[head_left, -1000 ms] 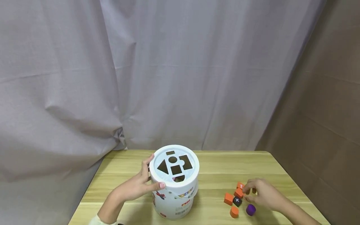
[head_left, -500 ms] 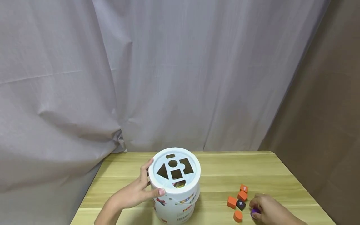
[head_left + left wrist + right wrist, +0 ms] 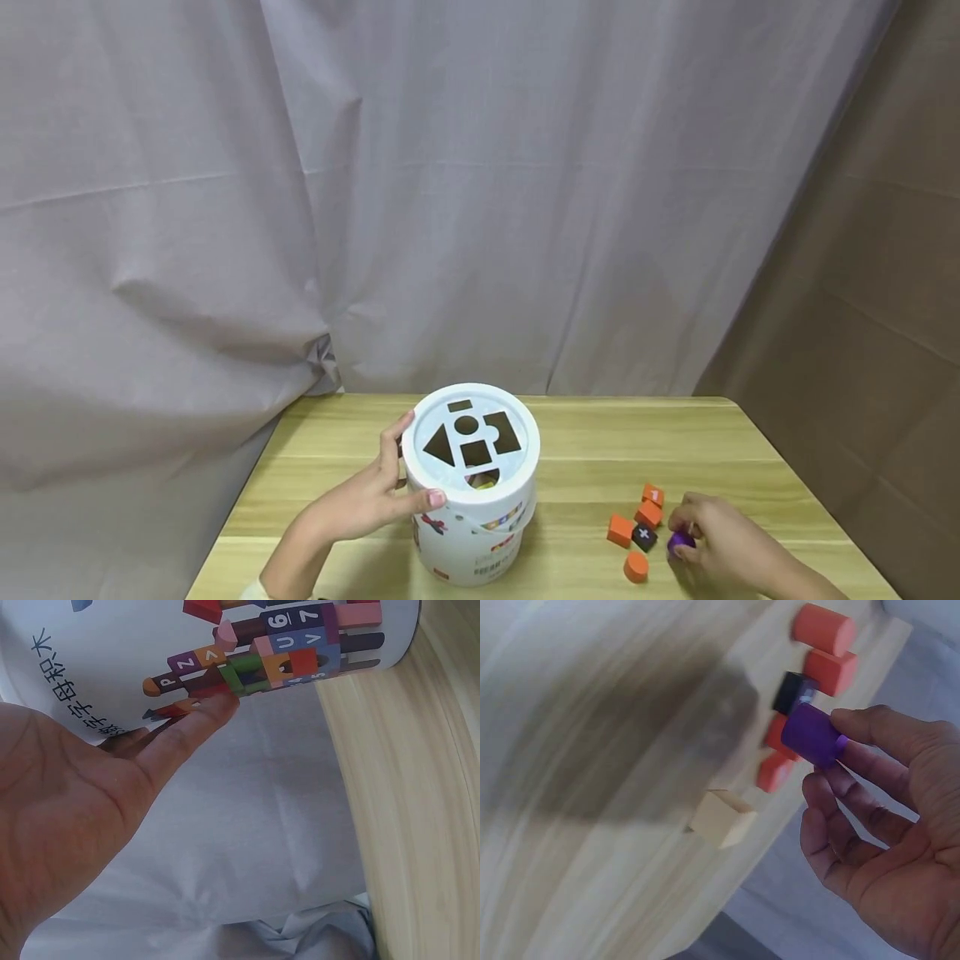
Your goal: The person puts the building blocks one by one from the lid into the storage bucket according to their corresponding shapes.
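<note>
A white bucket point(image 3: 468, 542) with printed pictures stands at the middle front of the table in the head view. Its lid point(image 3: 442, 477) has cut-out holes of several shapes. My left hand point(image 3: 360, 504) holds the bucket by its upper left side, thumb at the front of the rim and fingers round the back. In the left wrist view, a finger lies along its printed wall point(image 3: 135, 645). To the right, my right hand point(image 3: 723, 537) pinches a purple cylinder block point(image 3: 808, 733) between thumb and fingertips, beside the other blocks.
Near the right hand lie an orange cylinder point(image 3: 636, 567), a black block with a plus sign point(image 3: 644, 536) and orange blocks point(image 3: 620, 531). The right wrist view also shows a plain wooden cube point(image 3: 721, 819). Grey curtain point(image 3: 480, 208) hangs behind the table point(image 3: 585, 442).
My right hand has gone from beside the orange blocks to the purple cylinder and taken hold of it. The left hand keeps its grip on the bucket.
</note>
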Tool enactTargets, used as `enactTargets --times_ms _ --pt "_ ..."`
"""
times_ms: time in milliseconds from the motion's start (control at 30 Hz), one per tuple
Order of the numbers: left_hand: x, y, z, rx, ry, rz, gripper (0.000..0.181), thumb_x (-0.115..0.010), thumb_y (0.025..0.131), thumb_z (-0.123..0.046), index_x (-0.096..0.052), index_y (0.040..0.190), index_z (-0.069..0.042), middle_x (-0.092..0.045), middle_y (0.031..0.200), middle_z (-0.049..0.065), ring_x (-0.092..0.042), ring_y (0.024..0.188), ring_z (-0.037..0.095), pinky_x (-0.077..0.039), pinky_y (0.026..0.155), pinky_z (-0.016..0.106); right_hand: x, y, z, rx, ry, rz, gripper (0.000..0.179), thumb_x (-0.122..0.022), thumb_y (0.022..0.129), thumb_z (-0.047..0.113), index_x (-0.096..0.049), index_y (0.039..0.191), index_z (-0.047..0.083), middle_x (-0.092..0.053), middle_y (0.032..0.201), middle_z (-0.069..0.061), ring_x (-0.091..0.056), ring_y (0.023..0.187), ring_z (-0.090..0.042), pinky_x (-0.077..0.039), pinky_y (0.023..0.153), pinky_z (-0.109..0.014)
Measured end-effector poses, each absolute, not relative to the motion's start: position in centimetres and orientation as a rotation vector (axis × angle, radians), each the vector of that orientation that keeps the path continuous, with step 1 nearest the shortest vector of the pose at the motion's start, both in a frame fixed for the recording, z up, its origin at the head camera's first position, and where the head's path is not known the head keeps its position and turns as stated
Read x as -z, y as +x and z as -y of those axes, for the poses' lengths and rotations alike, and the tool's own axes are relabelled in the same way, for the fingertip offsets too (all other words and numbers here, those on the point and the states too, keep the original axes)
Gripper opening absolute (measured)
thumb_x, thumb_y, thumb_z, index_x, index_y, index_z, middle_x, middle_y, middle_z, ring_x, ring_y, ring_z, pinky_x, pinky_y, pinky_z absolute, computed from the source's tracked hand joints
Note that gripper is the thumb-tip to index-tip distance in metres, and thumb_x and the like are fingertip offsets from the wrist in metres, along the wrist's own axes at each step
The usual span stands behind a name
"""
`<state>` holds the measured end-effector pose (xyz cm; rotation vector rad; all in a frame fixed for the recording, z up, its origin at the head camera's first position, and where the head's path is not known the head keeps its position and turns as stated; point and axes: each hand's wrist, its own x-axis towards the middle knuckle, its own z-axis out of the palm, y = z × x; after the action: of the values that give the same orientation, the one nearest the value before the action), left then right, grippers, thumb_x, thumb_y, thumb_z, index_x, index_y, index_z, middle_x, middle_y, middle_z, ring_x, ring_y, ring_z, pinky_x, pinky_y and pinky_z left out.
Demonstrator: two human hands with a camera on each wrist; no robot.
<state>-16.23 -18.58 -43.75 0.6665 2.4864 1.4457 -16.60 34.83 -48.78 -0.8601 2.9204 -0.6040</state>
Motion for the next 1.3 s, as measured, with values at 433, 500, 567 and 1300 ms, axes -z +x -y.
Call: enactTargets --times_ms 433,500,567,1300 --pt "43.9 -16.6 18.6 -1.458 0.632 -2.465 0.123 -0.082 0.101 -0.043 0.013 0.173 -0.016 0.015 0.185 0.020 -0.036 0.162 0.052 -0.039 0.128 0.068 46.2 -17.4 -32.6 0.795 -1.231 -2.980 0.035 -0.095 0.081 0.000 -0.078 0.103 0.021 -0.068 0.099 0.010 -0.059 0.084 0.006 -0.050 0.061 -0.019" --pt "44.0 -16.7 18.6 -1.450 0.631 -2.470 0.123 -0.082 0.101 -0.043 0.014 0.173 -0.016 0.015 0.185 0.020 -0.035 0.162 0.053 -0.038 0.128 0.069 45.8 -17.6 -32.1 0.835 -1.335 -2.991 0.041 -0.094 0.079 -0.004 -0.075 0.101 0.025 -0.070 0.099 0.011 -0.061 0.084 0.004 -0.051 0.062 -0.018" --pt "44.0 -16.7 18.5 -1.445 0.629 -2.474 0.122 -0.082 0.101 -0.044 0.013 0.173 -0.017 0.014 0.185 0.021 -0.033 0.163 0.054 -0.037 0.128 0.070 45.3 -17.7 -31.6 0.866 -1.416 -2.988 0.046 -0.094 0.077 -0.007 -0.073 0.100 0.027 -0.071 0.099 0.012 -0.064 0.085 0.003 -0.052 0.064 -0.018" --pt "44.1 -17.2 18.2 -1.436 0.636 -2.491 0.123 -0.082 0.101 -0.045 0.013 0.174 -0.017 0.013 0.185 0.021 -0.031 0.163 0.055 -0.032 0.130 0.073 40.0 -18.9 -26.2 0.994 -1.539 -3.009 0.037 -0.093 0.088 0.007 -0.077 0.109 0.033 -0.073 0.108 0.017 -0.069 0.102 -0.006 -0.055 0.087 -0.019"
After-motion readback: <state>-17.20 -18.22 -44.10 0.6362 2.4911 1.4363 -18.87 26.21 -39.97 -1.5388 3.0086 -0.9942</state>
